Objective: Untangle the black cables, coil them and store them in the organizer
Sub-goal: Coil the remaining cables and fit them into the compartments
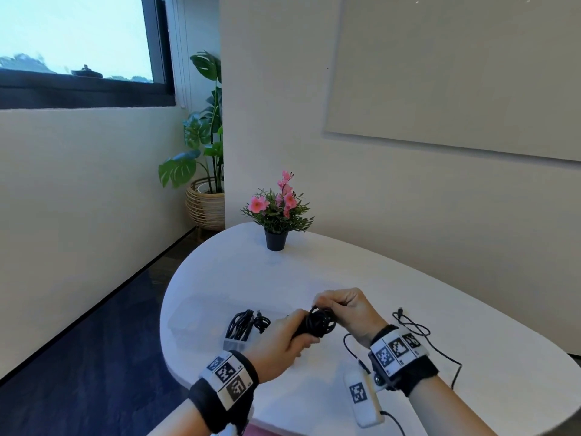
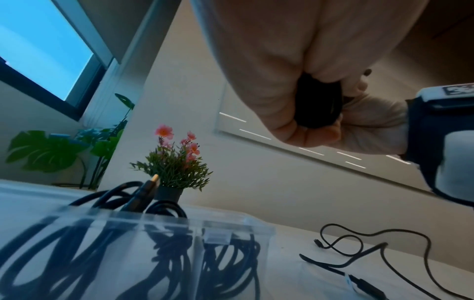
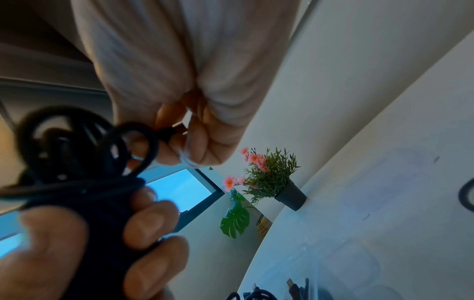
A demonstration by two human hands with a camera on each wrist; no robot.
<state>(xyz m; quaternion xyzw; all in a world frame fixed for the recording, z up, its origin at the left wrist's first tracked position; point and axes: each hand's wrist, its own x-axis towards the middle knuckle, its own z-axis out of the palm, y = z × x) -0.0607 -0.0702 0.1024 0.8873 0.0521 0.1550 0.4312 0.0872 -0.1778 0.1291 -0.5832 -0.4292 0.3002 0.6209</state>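
I see my left hand (image 1: 284, 343) wrapped round the waist of a coiled black cable (image 1: 319, 322), fingers curled tight on the bundle, holding it above the white table (image 1: 393, 297) just right of the clear organizer (image 1: 234, 343); my right hand (image 1: 347, 311) is on the far side of that same coil, its fingertips (image 3: 179, 140) pinching the cable's plug end where it comes off the loops, so both hands are clamped on the one cable. The organizer sits on the table just beyond my left hand and already has coiled black cables (image 2: 166, 249) standing in its compartments, one with a gold-tipped plug (image 2: 153, 179) poking above the rim. To the right of the organizer, past my right wrist, a thin loose cable (image 1: 415, 328) lies snaking across the tabletop, uncoiled. Well behind the organizer, near the table's far edge, stands a small potted plant with pink flowers (image 1: 278, 212)
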